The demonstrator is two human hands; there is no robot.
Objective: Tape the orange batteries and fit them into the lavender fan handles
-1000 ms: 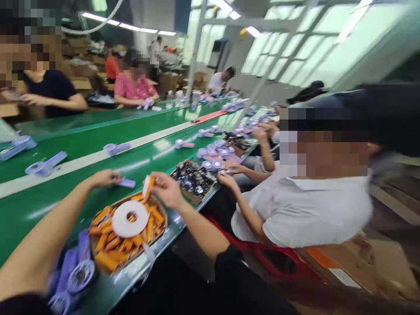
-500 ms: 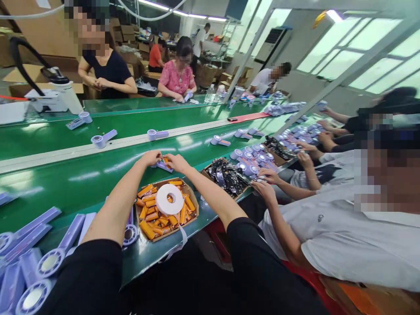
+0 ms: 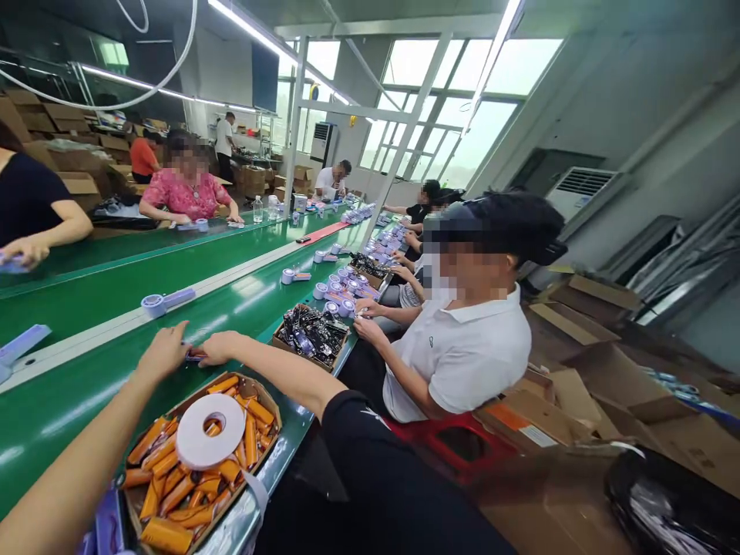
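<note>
My left hand [image 3: 165, 352] and my right hand [image 3: 218, 348] are close together over the green belt, fingers bent. Between them is a purple fan handle [image 3: 195, 355], mostly hidden by the fingers; both hands appear closed on it. Nearer to me, below the hands, a cardboard tray [image 3: 276, 389] holds many orange wrapped battery cells [image 3: 167, 533]. On top of the cells lies a roll of white tape [image 3: 188, 438], its loose end hanging over the tray's near edge. Purple fan pieces [image 3: 109, 520] lie left of the tray, partly cut off.
A box of black parts [image 3: 312, 335] stands to the right on the table edge, with purple fans [image 3: 347, 285] beyond it. A fan [image 3: 153, 306] lies on the white divider strip. A co-worker in a white shirt [image 3: 474, 339] sits at my right; others sit across the belt.
My view has swung to the right, so the tray and hands appear further left. The orange cell seen in the handle earlier is now hidden. Across the belt, a person's hand now holds a purple piece.
</note>
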